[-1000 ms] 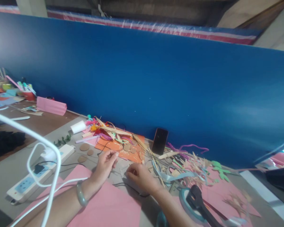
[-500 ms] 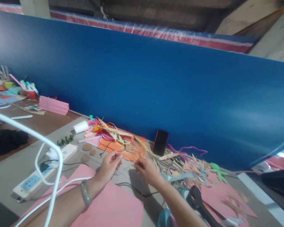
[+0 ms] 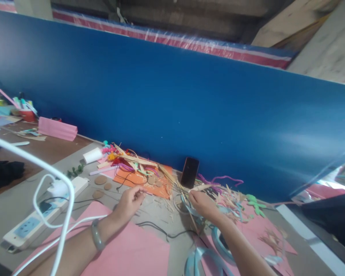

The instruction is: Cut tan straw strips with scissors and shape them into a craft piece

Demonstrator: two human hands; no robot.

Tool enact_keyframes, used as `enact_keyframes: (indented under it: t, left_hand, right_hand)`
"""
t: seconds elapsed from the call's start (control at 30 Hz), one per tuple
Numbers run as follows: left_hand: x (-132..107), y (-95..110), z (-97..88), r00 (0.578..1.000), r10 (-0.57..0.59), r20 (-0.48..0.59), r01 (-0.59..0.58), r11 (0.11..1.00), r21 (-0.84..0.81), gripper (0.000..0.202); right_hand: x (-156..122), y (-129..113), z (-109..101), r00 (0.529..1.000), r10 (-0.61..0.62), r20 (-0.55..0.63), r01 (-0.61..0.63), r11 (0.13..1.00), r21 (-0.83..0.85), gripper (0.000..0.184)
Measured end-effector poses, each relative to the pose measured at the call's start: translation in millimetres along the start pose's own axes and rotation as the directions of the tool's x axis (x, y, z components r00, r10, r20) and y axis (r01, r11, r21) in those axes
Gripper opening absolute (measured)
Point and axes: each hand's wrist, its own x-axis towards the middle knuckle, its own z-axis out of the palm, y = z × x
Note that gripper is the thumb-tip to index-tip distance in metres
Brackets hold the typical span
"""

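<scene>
My left hand (image 3: pixel 129 202) hovers over the grey table just in front of the orange paper sheet (image 3: pixel 138 180), fingers pinched together on something too thin to name. My right hand (image 3: pixel 202 204) reaches into the heap of pale straw strips and ribbons (image 3: pixel 189 189) beside the black phone (image 3: pixel 189 172), fingers curled; what they grip is hidden. A green bangle (image 3: pixel 96 237) circles my left wrist. Pink paper (image 3: pixel 132 253) lies under my forearms.
A blue board (image 3: pixel 172 107) walls off the back of the table. A white power strip (image 3: pixel 43 214) with a white cable (image 3: pixel 60 214) lies at left. A white roll (image 3: pixel 92 155), pink folded paper (image 3: pixel 57 129), cork discs (image 3: pixel 101 179), blue tape rolls (image 3: pixel 218 241) and a black cable (image 3: pixel 161 230) are around.
My right hand has moved right, away from my left hand, into the straw and ribbon heap near the phone. My left hand has stayed in place, still pinched.
</scene>
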Motion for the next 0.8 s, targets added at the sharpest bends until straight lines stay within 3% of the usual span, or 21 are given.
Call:
enact_keyframes:
  t: [0.1, 0.23, 0.47, 0.67, 0.8]
  left_hand:
    - [3, -3, -1.9, 0.998, 0.046, 0.032, -0.05, 0.991, 0.121, 0.023]
    - [5, -4, -5.8, 0.992, 0.056, 0.115, -0.088, 0.952, 0.293, 0.021]
    - [8, -5, -10.0, 0.982, 0.009, 0.188, -0.1, 0.87, 0.482, 0.022]
    - [6, -8, -8.9, 0.977, 0.001, 0.215, -0.114, 0.851, 0.513, 0.023]
    - [5, -10, -9.1, 0.977, -0.016, 0.215, -0.107, 0.831, 0.546, 0.023]
  right_hand:
    - [-1, 2, 13, 0.999, -0.008, 0.045, 0.01, 0.999, -0.036, 0.034]
    - [-3, -1, 18, 0.993, -0.074, 0.088, 0.077, 0.996, -0.033, 0.017]
    - [6, -8, 18, 0.974, -0.183, 0.136, 0.181, 0.983, 0.027, 0.02]
    - [16, 3, 17, 0.982, -0.172, 0.074, 0.151, 0.962, 0.229, 0.015]
    - [18, 14, 11, 0.998, -0.062, 0.014, 0.051, 0.912, 0.407, 0.032]
